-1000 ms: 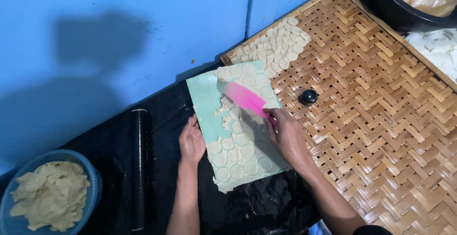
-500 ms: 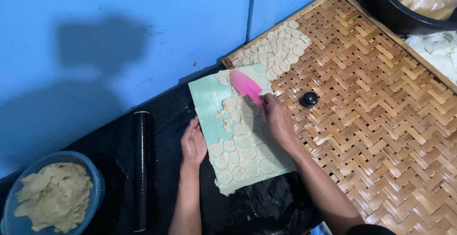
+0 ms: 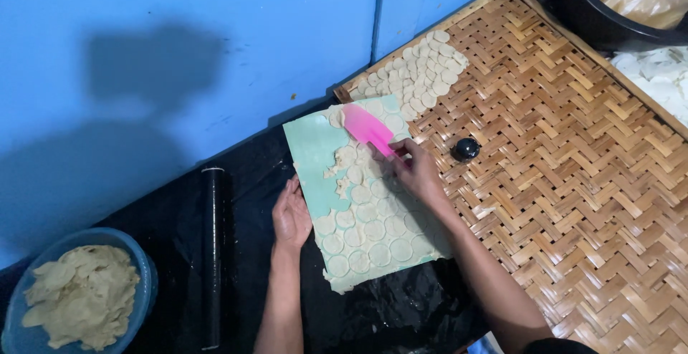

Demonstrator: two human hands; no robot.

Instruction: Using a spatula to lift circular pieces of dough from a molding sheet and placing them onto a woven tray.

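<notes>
Fingers of the right hand (image 3: 416, 171) curl closed around the handle of a pink flat plastic scraper (image 3: 368, 129), whose blade lies on the far end of the pale green rectangular mat (image 3: 315, 157) covered in cut dough rounds (image 3: 373, 228). Flat and open, the left hand (image 3: 290, 216) presses its fingertips on the mat's left edge. Compared with half a second ago, the scraper has slid slightly nearer and the right hand sits lower on the mat, beside the woven bamboo tray (image 3: 573, 182).
</notes>
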